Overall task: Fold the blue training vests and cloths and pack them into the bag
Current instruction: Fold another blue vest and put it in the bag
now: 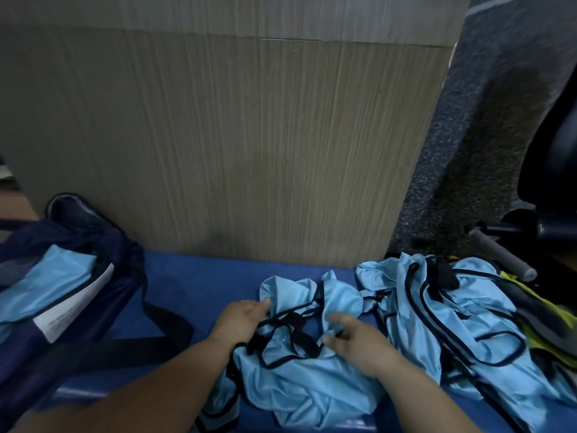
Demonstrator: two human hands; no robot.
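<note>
Pale-blue vest was being spread for folding, with the bag open at nine o'clock.
Crumpled, its black trim tangled, the vest lay at six o'clock on the blue tabletop. The left hand rested on it, fingers straight and together. The right hand was blurred, so any pinch could not be told. One folded vest sat in the bag and a pile waited at three o'clock. Next, I judged, the trim needed straightening before any fold.
</note>
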